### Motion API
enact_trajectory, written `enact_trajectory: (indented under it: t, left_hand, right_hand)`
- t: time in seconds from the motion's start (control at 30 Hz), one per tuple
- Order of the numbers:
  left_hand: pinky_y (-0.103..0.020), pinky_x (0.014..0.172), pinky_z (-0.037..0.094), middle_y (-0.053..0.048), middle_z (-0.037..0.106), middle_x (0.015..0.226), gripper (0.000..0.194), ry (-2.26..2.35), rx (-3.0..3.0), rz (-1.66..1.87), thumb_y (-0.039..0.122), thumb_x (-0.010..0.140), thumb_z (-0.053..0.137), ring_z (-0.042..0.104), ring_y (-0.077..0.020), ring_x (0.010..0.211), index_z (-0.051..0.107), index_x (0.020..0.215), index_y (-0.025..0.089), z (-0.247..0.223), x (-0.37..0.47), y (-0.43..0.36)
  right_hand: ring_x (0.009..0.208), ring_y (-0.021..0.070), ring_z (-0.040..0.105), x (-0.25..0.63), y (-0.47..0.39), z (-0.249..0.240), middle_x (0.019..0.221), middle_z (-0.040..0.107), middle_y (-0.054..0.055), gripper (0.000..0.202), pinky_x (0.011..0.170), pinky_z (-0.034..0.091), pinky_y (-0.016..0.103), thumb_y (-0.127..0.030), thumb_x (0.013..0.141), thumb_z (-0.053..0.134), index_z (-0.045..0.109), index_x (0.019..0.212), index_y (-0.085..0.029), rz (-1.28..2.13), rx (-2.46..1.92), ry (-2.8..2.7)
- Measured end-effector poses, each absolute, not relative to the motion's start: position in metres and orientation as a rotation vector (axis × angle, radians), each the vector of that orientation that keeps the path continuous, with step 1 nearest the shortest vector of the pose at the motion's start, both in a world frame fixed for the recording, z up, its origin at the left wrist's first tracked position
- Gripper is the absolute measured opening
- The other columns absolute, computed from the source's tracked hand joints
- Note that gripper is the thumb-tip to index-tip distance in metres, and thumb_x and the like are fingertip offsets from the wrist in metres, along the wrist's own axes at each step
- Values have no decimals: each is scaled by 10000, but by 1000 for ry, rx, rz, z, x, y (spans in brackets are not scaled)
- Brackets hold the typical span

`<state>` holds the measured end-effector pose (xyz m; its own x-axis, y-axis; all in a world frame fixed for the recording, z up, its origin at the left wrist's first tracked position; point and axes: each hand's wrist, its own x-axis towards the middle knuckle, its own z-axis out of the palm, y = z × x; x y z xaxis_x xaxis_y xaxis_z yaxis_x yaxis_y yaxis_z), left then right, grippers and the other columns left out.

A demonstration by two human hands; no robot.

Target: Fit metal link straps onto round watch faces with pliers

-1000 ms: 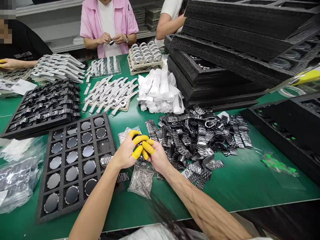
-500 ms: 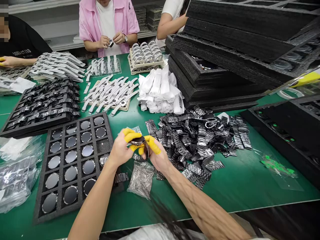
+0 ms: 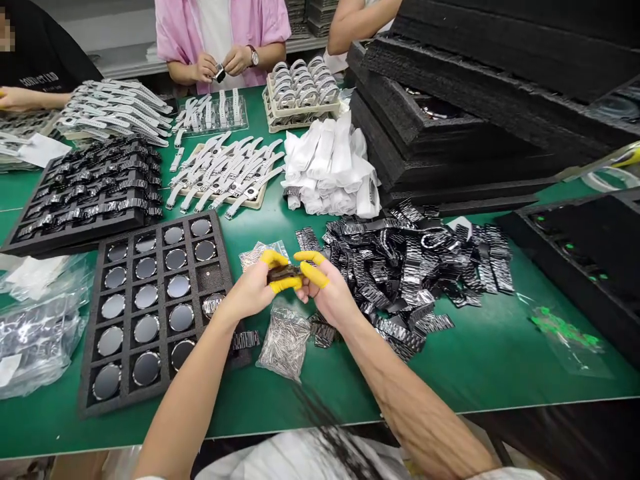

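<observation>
Yellow finger covers sit on the fingers of both hands. My left hand [image 3: 254, 288] is closed around a dark watch [image 3: 284, 273], turned edge-on above the table. At the watch's right end, the fingers of my right hand [image 3: 329, 288] pinch its edge; whether a band piece is between them is hidden. Below the hands lies a clear bag of thin metal pins [image 3: 284, 343], and a second bag of pins [image 3: 253, 256] shows behind my left hand. A loose heap of black metal watch bands [image 3: 400, 267] spreads to the right of my right hand.
A foam tray [image 3: 127, 291] of round watch heads lies left, behind it a tray of black-banded watches [image 3: 87, 193]. White-strapped watches [image 3: 227, 177], white wrapped bundles [image 3: 333, 167] and stacked black foam trays [image 3: 450, 153] stand further back. A co-worker in pink [image 3: 175, 33] sits opposite.
The watch has tilted from showing part of its face to edge-on. My right hand's fingers have closed in at its right end. The whole view has shifted slightly.
</observation>
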<state>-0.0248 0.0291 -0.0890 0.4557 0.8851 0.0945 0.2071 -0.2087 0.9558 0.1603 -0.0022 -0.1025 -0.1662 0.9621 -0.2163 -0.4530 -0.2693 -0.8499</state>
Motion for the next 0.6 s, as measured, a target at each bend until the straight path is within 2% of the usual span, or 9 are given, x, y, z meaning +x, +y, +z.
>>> enact_trajectory:
  t: [0.07, 0.13, 0.2, 0.27, 0.33, 0.4, 0.5, 0.6]
  left_hand:
    - [-327, 874, 561, -47, 720, 1028, 301, 1031, 1465, 854, 381, 885, 807, 696, -189, 947, 650, 1076, 209, -87, -23, 30]
    - [-257, 737, 536, -14, 702, 922, 373, 1129, 1189, 958, 439, 817, 859, 653, -137, 783, 648, 1009, 198, -83, -25, 34]
    - [-199, 569, 441, 32, 635, 742, 443, 1170, 934, 1005, 503, 744, 903, 515, -75, 574, 635, 898, 186, -79, -30, 39]
    - [-175, 471, 319, 70, 532, 601, 514, 1152, 775, 1027, 553, 671, 937, 354, -35, 464, 614, 800, 176, -74, -33, 41]
    - [-169, 444, 249, 89, 470, 532, 553, 1123, 723, 1048, 573, 615, 963, 280, -21, 436, 625, 774, 165, -72, -33, 42]
    - [-168, 449, 243, 96, 446, 497, 558, 1099, 725, 1045, 575, 606, 969, 275, -24, 435, 669, 816, 153, -70, -31, 40]
    - [-176, 462, 255, 102, 421, 467, 556, 1080, 745, 1021, 564, 625, 962, 277, -32, 434, 714, 888, 141, -68, -29, 37]
    - [-190, 463, 250, 82, 455, 484, 519, 1087, 765, 1026, 551, 630, 957, 297, -31, 431, 697, 812, 140, -67, -30, 36]
  right_hand:
    - [585, 141, 621, 168, -3, -98, 784, 700, -33, 494, 486, 462, 244, -570, 877, 761, 527, 1183, -261, 1644, -942, -823]
    - [654, 149, 630, 175, -5, -94, 887, 699, -9, 410, 519, 476, 258, -514, 913, 733, 529, 1163, -262, 1624, -997, -1049]
    - [704, 155, 620, 181, -10, -90, 920, 686, 3, 276, 587, 479, 279, -393, 934, 725, 572, 1108, -243, 1614, -1083, -1524]
    - [780, 185, 633, 183, -17, -86, 974, 696, 37, 190, 674, 473, 313, -258, 925, 732, 626, 1076, -214, 1487, -1179, -2100]
    - [859, 228, 659, 179, -23, -83, 1054, 709, 84, 173, 718, 453, 336, -179, 919, 728, 662, 1079, -187, 1262, -1284, -2525]
    - [903, 249, 675, 172, -26, -82, 1083, 714, 109, 112, 712, 429, 334, -170, 963, 678, 684, 1074, -177, 1092, -1348, -2710]
    - [835, 226, 672, 166, -25, -85, 1005, 725, 90, 121, 671, 388, 317, -182, 1025, 585, 705, 1038, -188, 1047, -1298, -2765]
    - [786, 205, 653, 172, -19, -89, 923, 724, 70, 141, 675, 387, 304, -169, 1016, 593, 725, 970, -188, 1071, -1243, -2674]
